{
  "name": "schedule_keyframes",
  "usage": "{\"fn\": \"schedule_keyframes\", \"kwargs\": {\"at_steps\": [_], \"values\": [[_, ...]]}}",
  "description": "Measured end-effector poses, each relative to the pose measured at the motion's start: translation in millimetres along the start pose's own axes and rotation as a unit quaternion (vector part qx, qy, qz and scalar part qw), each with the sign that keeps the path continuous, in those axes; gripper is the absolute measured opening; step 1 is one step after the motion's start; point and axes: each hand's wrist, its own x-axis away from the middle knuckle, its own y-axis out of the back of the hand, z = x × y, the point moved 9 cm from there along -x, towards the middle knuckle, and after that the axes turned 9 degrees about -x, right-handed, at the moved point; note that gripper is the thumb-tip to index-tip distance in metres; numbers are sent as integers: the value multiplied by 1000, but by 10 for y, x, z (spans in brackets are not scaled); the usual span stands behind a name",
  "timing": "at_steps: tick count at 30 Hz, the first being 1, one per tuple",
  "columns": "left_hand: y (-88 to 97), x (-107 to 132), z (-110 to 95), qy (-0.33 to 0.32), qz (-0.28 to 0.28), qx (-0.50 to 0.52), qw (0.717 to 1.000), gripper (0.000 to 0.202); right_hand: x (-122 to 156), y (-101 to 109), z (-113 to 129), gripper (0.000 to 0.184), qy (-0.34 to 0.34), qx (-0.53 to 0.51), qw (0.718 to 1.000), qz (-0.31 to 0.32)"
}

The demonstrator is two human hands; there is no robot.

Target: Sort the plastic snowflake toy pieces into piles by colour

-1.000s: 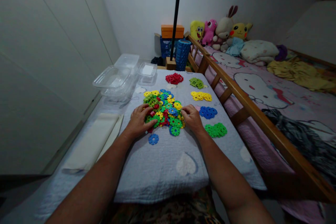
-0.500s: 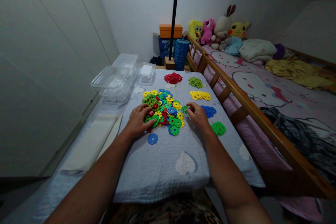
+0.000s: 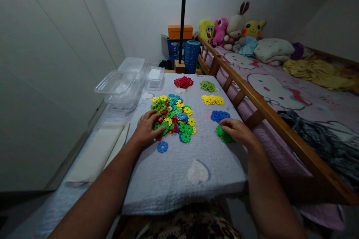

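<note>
A mixed heap of plastic snowflake discs (image 3: 174, 114) in several colours lies in the middle of a pale quilted cover (image 3: 182, 164). My left hand (image 3: 147, 129) rests curled on the heap's near left edge, fingertips among the pieces. My right hand (image 3: 237, 131) lies over the dark green pile (image 3: 221, 134) at the right, fingers bent down onto it. Sorted piles sit behind it: blue (image 3: 220, 115), yellow (image 3: 213, 99), light green (image 3: 208, 86) and red (image 3: 183, 81). A single blue disc (image 3: 162, 146) lies apart, in front of my left hand.
Clear plastic containers (image 3: 120, 86) stand at the back left, and a flat white pad (image 3: 98, 149) lies at the left. A wooden bed rail (image 3: 252, 101) runs along the right, with a bed and plush toys (image 3: 232, 26) beyond. A black pole (image 3: 183, 18) rises at the back.
My right hand took a green disc from the heap's right edge and carried it right and nearer, down onto the dark green pile. My left hand stayed on the heap.
</note>
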Motion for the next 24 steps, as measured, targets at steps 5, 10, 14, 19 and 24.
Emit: {"fn": "schedule_keyframes", "kwargs": {"at_steps": [5,10,14,19,24], "values": [[-6,1,6,0,4,2,1000,58,115,-124,2,25,-10,12,1000,18],[18,1,8,-1,-3,10,1000,55,102,-158,17,17,40,125,991,-5],[28,2,0,-2,-3,11,1000,53,71,-150,-6,16,55,215,975,-27],[36,6,-6,-2,-5,9,1000,51,-21,-245,171,19,75,232,969,-32],[30,5,2,1,-3,8,1000,50,-239,-668,585,19,129,204,969,49]]}}
